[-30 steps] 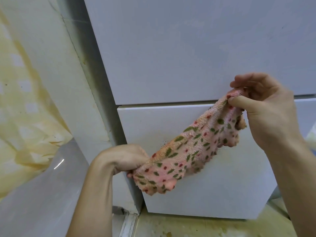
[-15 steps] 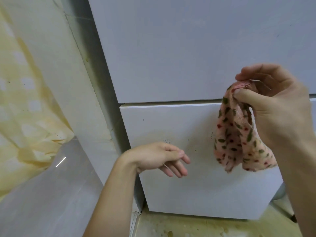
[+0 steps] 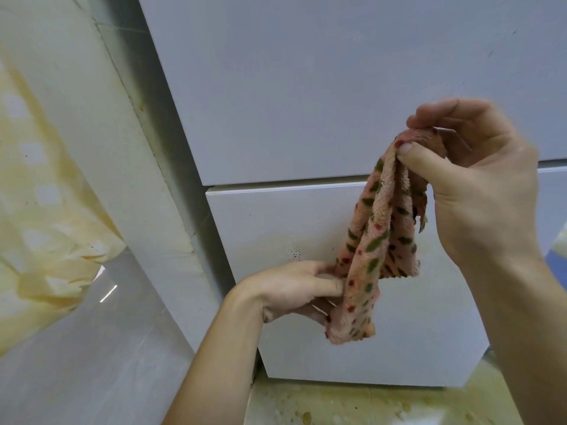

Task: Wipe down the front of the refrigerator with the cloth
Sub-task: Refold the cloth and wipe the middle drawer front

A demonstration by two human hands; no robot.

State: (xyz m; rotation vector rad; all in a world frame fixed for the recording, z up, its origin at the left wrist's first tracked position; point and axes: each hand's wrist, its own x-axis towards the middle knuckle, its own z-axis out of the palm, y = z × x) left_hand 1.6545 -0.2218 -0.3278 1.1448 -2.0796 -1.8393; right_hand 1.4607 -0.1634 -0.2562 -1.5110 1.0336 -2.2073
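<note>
Cloth [image 3: 377,240], pink with green and red spots, hangs down in long folds in front of the white refrigerator [image 3: 306,87]. It is up in the air, just before the gap where the upper door [image 3: 337,50] meets the lower door [image 3: 306,222]. I cannot tell if the cloth touches the door. The right hand [image 3: 478,185] pinches the top of the cloth between the right thumb [image 3: 420,161] and curled fingers. The top end is bunched inside that hand, so most of it is hidden. The left hand [image 3: 294,289] grabs the cloth low down. The left thumb [image 3: 325,285] presses on the front edge, and its fingers go behind the cloth, where the tips cannot be seen. Both arms run off the bottom of the view. Some small dark specks [image 3: 294,254] sit on the lower door, just above the left hand. More may be behind the cloth, but that part is covered. A stained floor [image 3: 337,406] shows under the refrigerator. A yellow sheet [image 3: 40,194] hangs at the left and is cut off by the edge, so I cannot tell what it is. The right hand looks a bit blurry.
</note>
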